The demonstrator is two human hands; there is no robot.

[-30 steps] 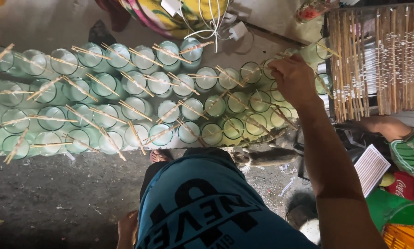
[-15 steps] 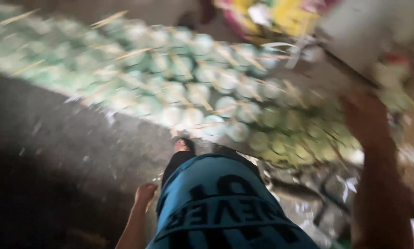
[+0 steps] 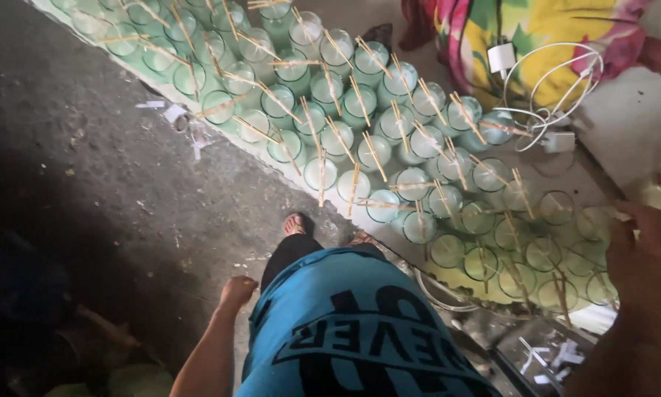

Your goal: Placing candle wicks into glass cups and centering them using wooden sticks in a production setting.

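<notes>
Dark concrete floor is carrying rows of glasses (image 3: 323, 173) with sticks (image 3: 354, 187) across. Your right hand (image 3: 650, 257) is reaching over the far-right glasses, grip unclear; left hand (image 3: 236, 291) is clenched, empty. Your sleeve could be toppling sticks.

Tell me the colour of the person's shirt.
Blue shirt with large dark lettering, clearest in the head view.

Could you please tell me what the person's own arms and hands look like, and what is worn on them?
Both forearms are bare, with no sleeve in view, and no glove, watch or band shows on the left hand or the right hand. The person wears a blue shirt with large dark block lettering.
</notes>
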